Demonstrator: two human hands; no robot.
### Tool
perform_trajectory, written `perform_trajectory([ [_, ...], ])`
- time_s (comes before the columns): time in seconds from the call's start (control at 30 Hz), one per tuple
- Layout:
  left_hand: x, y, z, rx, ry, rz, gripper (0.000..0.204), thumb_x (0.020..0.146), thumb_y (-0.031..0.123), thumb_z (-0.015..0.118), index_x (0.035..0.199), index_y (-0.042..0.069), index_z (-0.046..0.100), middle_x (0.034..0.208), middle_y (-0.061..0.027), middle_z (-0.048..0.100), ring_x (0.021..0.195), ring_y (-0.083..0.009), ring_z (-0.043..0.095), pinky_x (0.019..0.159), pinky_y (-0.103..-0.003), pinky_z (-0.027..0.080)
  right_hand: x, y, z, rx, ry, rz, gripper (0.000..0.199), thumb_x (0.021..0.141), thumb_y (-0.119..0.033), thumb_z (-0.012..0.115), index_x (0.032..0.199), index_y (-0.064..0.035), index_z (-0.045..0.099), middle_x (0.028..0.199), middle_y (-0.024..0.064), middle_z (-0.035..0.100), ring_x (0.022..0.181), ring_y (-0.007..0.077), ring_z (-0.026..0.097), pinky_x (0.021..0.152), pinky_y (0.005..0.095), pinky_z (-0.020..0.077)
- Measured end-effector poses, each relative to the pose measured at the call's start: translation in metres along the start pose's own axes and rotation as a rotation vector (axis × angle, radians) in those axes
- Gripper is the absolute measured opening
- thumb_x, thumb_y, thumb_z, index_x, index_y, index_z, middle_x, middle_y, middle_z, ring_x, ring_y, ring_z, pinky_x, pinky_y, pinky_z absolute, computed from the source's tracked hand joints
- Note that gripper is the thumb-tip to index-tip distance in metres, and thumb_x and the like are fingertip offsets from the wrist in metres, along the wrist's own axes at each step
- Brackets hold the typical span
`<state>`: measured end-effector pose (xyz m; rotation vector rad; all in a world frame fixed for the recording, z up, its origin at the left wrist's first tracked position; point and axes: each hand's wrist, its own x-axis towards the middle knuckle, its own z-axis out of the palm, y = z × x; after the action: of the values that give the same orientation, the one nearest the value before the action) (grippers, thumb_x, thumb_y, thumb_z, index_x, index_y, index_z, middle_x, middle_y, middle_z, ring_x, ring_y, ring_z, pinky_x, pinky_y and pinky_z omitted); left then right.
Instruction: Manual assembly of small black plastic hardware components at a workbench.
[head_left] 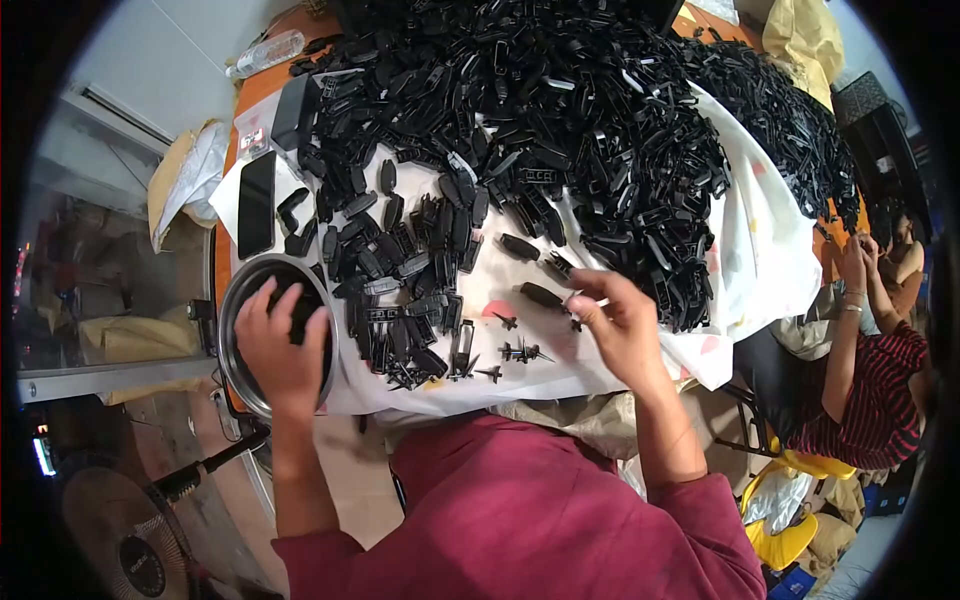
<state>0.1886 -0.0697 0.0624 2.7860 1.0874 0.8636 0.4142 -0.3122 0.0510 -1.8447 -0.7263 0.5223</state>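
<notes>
Black plastic parts (pixel 560 110) are heaped in a large pile across the far half of a table covered with a white cloth (pixel 770 250). Nearer the person, more of these parts are laid out in loose rows (pixel 400 290) on the cloth, and a few small spiked black pieces (pixel 520 350) lie apart from them, just in front of the right hand.

The left hand (pixel 285 345) is placed inside a round metal bowl (pixel 235 300) at the left edge of the table. Its fingers are spread and curled down over dark parts in the bowl; whether anything is actually gripped cannot be told.

The right hand (pixel 620 320) is held above the cloth near the lower edge of the pile. Its thumb and forefinger are pinched together on a small thin piece (pixel 578 298), the other fingers being loosely bent. An oblong black part (pixel 542 294) lies on the cloth just beside those fingertips.

A dark phone (pixel 256 203) is seen lying flat beyond the bowl, and a clear plastic bottle (pixel 265 52) lies at the far left corner. At the right, another person in a striped top (pixel 870 390) is seated with hands raised to the table edge.
</notes>
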Motion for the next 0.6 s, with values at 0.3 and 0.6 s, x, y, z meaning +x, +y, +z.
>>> perform_trajectory([
  [0.3, -0.009, 0.094, 0.044, -0.135, -0.214, 0.252, 0.012, 0.064, 0.02, 0.071, 0.07, 0.012, 0.065, 0.099, -0.0011, 0.053, 0.093, -0.023, 0.046, 0.079, -0.039, 0.034, -0.014, 0.004, 0.096, -0.666, -0.115, -0.337, 0.024, 0.07, -0.024, 0.067, 0.079, -0.0031, 0.061, 0.072, 0.0109, 0.059, 0.065, 0.0271, 0.059, 0.056, 0.0356, 0.0481],
  [0.6, -0.027, 0.102, 0.056, 0.062, -0.419, 0.359, 0.024, 0.059, 0.021, 0.073, 0.078, 0.007, 0.066, 0.094, -0.0035, 0.049, 0.092, -0.0227, 0.043, 0.074, -0.037, 0.031, 0.001, -0.001, 0.066, -0.397, 0.037, -0.053, 0.02, 0.072, -0.018, 0.067, 0.081, -0.0027, 0.058, 0.075, 0.0121, 0.06, 0.065, 0.0305, 0.059, 0.056, 0.0363, 0.0468],
])
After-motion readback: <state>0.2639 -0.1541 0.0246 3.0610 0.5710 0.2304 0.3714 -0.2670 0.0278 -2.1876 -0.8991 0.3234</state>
